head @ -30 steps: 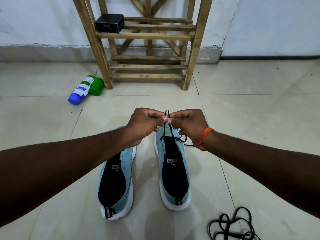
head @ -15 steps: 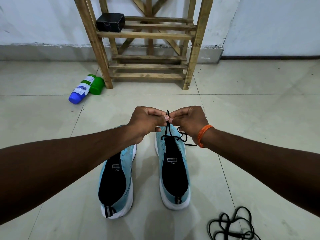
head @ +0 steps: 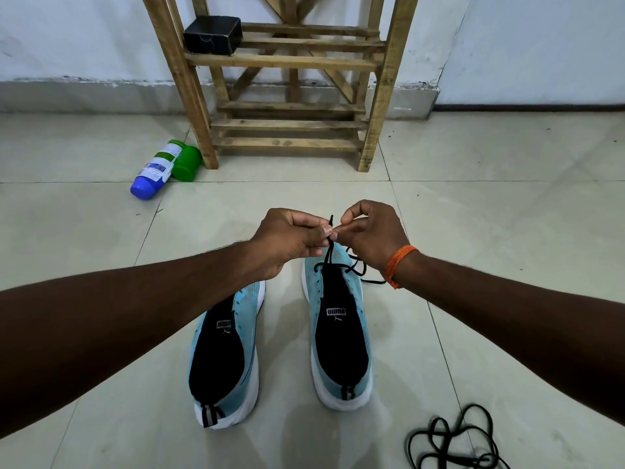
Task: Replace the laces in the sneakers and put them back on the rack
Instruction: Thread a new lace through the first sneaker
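Grip of left hand (head: 287,242) and right hand (head: 372,238) is clamped on the black lace (head: 328,253), which drops to the front eyelets of the right sneaker (head: 341,333), lying lengthwise toward the rack (head: 287,62).

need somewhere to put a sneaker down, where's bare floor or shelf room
Bare tile right of the right sneaker, beyond the loose lace. On the rack, the upper shelf right of the black box and the lower slats. Crowded: that sneaker's toe with its trailing lace, and around the bottle.
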